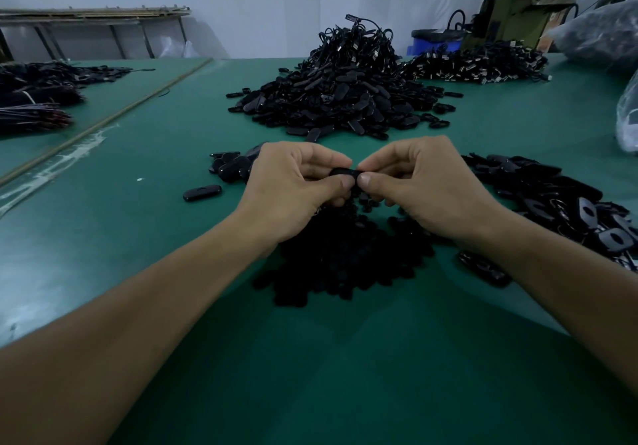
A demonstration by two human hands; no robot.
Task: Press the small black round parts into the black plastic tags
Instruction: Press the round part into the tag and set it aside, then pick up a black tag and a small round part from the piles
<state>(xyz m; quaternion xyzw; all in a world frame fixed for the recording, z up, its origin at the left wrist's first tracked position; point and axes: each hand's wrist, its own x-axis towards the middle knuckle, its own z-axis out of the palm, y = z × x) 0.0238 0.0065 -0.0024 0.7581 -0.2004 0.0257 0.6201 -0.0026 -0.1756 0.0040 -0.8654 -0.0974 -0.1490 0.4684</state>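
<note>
Worktop (310, 375) in green runs under my 2 forearms, which reach in from the bottom corners and meet near the middle. Just beyond my wrists and beneath my hands lies a flat scatter of small black round parts (345, 258). Above it, my left hand (293, 189) and right hand (424, 189) come together, fingers curled, and each pinches 1 end of the same black plastic tag (343, 172) between thumb and forefinger, holding it off the worktop. I cannot tell whether a round part sits in the tag, since my fingertips cover most of it. To the left of my left hand, 1 loose tag (202, 193) lies alone, and a small cluster of tags (229, 167) rests just behind that hand. To my right spreads a wider pile of tags (552, 203), some showing pale grey faces. Farther back in the middle rises a tall heap of tags (345, 99) with looped cords on top, and behind it to the right a lower corded pile (476, 65). Dark bundles (38, 99) lie at the far left, and a machine (518, 20) stands at the back right.
</note>
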